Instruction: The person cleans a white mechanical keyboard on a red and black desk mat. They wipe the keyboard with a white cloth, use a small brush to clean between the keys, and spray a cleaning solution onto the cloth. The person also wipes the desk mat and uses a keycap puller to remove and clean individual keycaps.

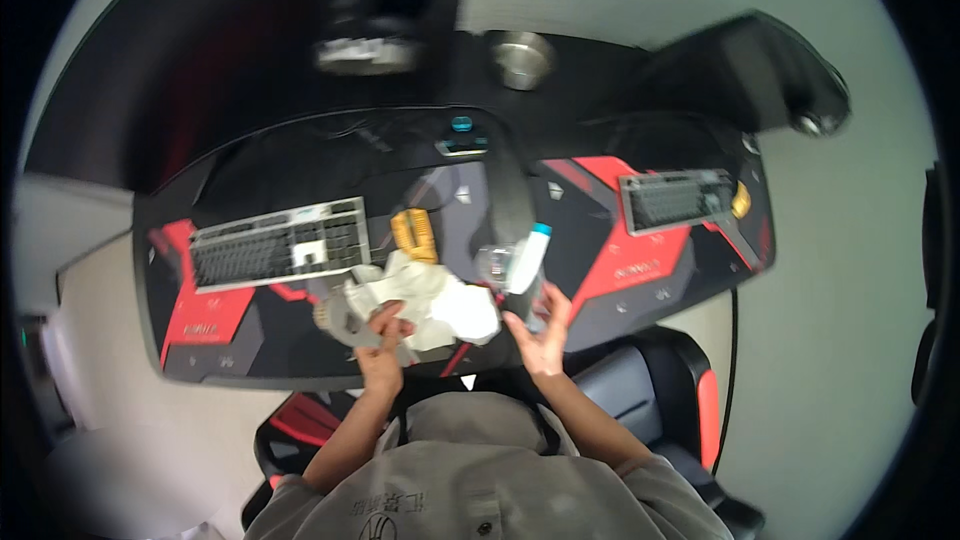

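Observation:
My left hand (388, 341) is at the desk's near edge, its fingers against crumpled white paper or tissue (427, 300) and beside a grey, flat item (337, 319) whose kind I cannot tell. On the right, my right hand (544, 334) has its thumb and fingers apart around the near side of a clear object, partly hidden and blurred. A white bottle with a blue cap (531, 259) lies tilted just beyond that hand. Left of the bottle is a clear plastic container (495, 264). A yellow mouse (414, 235) sits behind the paper.
One keyboard (281, 244) lies at left, another (671, 199) at right beside a second yellow object (741, 200). A metal cup or bowl (524, 60) stands at the back. Large dark monitors rise at back left and right. Gaming chairs (637, 382) are below the desk (300, 382).

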`<state>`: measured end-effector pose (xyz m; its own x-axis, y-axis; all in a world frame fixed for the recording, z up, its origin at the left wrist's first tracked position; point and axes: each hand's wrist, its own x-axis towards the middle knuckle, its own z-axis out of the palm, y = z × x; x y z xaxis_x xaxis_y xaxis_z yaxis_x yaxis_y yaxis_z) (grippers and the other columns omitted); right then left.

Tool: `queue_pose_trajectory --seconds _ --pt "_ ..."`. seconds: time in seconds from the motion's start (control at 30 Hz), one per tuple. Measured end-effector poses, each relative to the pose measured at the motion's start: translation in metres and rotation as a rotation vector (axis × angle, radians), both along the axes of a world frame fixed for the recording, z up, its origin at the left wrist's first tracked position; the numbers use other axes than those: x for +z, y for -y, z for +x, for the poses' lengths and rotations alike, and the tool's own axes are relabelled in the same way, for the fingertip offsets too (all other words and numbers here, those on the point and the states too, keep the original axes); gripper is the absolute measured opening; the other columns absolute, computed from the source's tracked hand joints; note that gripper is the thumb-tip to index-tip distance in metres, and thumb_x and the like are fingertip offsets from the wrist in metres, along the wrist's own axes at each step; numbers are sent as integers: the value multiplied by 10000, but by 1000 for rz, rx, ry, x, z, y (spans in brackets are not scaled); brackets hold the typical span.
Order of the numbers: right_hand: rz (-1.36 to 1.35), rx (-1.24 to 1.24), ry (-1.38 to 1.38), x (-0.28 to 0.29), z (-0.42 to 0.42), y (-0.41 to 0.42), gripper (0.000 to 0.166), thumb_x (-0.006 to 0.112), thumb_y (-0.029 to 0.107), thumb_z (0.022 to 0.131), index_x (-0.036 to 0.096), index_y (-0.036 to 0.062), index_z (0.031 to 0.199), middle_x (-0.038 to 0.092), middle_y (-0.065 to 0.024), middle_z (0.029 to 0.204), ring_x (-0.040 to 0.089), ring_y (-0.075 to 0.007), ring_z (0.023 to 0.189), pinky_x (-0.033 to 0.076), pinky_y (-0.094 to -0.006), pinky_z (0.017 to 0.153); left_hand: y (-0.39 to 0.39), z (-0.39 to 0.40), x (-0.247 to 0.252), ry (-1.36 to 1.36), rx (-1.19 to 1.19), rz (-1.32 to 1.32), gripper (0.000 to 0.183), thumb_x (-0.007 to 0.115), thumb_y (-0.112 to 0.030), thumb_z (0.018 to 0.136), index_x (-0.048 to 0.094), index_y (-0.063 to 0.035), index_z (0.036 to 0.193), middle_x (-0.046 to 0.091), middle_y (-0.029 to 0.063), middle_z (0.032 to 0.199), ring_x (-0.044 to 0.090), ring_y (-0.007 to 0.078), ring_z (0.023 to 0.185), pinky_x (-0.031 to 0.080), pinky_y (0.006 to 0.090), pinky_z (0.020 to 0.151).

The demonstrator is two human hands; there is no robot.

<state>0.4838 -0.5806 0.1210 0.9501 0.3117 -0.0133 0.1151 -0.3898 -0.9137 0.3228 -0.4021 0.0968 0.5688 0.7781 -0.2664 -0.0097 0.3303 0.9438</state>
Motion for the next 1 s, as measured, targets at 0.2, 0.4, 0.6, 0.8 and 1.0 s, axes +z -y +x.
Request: queue_pose_trajectory --seconds 0.2,0.4,0.6,0.8,1.0 --pt "71 271 221 6 76 -51 922 848 158 697 346 35 1461 556 -175 1277 558 -342 1149 428 -407 1002 21 25 5 0 -83 25 212 546 -45 969 646 -6 1151 593 132 1262 615 138 814 514 290 748" --pt "197 360 -55 10 98 -19 618 722 184 829 448 46 1365 661 -108 988 636 -337 955 496 -399 858 73 73 21 -40 -101 -77 206 555 -68 968 650 -9 1142 603 132 1249 615 137 811 505 278 728" --pt "350 62 -86 1 155 129 530 664 -23 809 435 8 1285 560 -102 1121 608 -161 870 504 -325 797 157 141 13 -91 -24 -35 178 574 -77 959 671 -15 1094 626 119 1224 606 123 770 496 267 702" --pt "315 -22 -259 6 284 247 360 703 79 875 458 27 1133 555 -34 952 537 -103 858 468 -269 749 268 220 -2 -25 85 -203 180 625 -90 947 675 -14 1102 663 106 1168 621 123 758 511 258 662" --pt "191 -25 -338 -13 357 286 260 742 202 873 624 -13 960 608 6 735 562 -95 651 478 -289 624 314 274 10 -48 50 -195 181 598 -65 953 675 11 1098 678 87 1023 623 137 755 500 262 659"
